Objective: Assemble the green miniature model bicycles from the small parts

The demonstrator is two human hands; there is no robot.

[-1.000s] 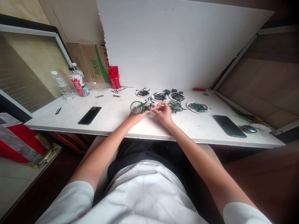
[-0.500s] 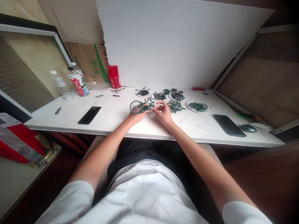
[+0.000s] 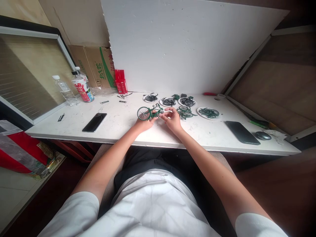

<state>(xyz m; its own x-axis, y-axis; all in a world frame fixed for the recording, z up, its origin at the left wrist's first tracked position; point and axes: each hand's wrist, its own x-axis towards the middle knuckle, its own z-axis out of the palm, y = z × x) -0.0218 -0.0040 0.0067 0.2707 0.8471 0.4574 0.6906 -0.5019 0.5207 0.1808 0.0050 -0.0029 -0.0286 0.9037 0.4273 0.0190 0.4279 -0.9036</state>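
Observation:
A small green model bicycle (image 3: 144, 113) is held above the table, its large spoked wheel to the left. My left hand (image 3: 145, 123) is closed on it from below. My right hand (image 3: 172, 119) is at its right end, thumb and fingertips pinched together at the small parts there; whether a separate piece is between them is too small to tell. Just right of that hand lie more green bicycle parts (image 3: 186, 112). Behind are white plates with black parts (image 3: 169, 101), and a plate of green parts (image 3: 209, 113) stands further right.
On the white table (image 3: 118, 131) a phone (image 3: 94, 122) lies left, with bottles (image 3: 82, 87) and a red box (image 3: 120, 81) behind. A dark phone (image 3: 242, 132) and a rounded grey object (image 3: 263, 135) lie right. Small black pieces (image 3: 122, 101) are scattered at back left.

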